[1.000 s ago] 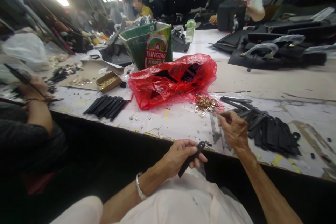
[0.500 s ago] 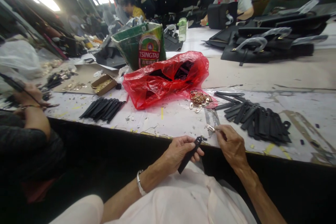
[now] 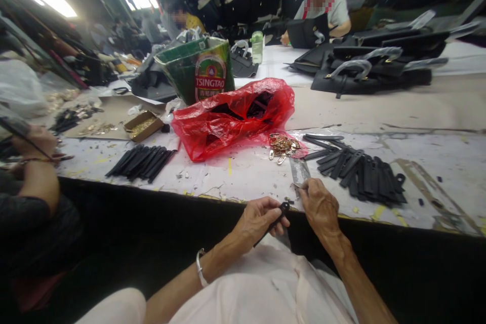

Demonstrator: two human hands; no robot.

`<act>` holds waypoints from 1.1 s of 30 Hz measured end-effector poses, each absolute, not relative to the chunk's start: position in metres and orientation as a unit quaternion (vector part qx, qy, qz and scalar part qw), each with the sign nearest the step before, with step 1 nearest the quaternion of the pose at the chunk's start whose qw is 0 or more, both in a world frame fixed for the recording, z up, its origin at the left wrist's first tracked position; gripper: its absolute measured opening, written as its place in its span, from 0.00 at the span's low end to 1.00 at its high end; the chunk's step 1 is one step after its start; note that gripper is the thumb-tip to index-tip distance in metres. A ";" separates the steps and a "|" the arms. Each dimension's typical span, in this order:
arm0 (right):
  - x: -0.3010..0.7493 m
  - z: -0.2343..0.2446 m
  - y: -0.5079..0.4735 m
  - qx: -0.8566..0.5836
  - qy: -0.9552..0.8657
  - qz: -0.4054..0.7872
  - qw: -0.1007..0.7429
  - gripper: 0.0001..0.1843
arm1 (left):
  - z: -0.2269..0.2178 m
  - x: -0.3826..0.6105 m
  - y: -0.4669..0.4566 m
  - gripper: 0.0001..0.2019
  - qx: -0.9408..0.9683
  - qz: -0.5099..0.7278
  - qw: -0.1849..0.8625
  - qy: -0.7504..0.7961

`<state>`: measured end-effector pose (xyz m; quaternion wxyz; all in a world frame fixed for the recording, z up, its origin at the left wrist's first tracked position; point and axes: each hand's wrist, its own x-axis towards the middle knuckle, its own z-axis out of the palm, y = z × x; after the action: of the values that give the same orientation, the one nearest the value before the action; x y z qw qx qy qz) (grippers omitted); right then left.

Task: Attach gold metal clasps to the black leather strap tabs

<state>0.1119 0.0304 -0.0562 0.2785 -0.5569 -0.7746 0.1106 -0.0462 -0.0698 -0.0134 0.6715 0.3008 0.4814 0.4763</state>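
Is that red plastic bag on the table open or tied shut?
Open. The red plastic bag lies slumped on the table, its mouth gaping wide so that black pieces show inside.

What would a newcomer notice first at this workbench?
The crumpled red plastic bag in the middle of the table stands out, with a green Tsingtao box behind it. At the near edge, the left hand holds a black strap while the right hand pinches a small metal clip, beside a heap of black straps on the right.
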 end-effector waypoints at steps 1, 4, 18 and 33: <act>0.112 -0.054 0.029 -0.552 -0.774 0.123 0.285 0.04 | -0.014 -0.046 -0.069 0.23 0.317 0.473 0.659 0.491; 0.114 -0.044 0.018 -0.532 -0.771 0.171 0.306 0.08 | -0.012 -0.046 -0.067 0.20 0.378 0.463 0.611 0.519; 0.131 -0.014 -0.047 -0.514 -0.513 0.553 0.408 0.12 | -0.008 -0.038 -0.071 0.21 0.444 0.381 0.662 0.468; 0.133 -0.020 -0.051 -0.500 -0.450 0.613 0.415 0.17 | -0.018 -0.035 -0.067 0.21 0.471 0.391 0.616 0.496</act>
<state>0.1330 -0.0513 -0.0198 0.4145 -0.5005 -0.4500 0.6126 -0.0354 -0.0673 -0.0178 0.6160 0.4706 0.4962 0.3911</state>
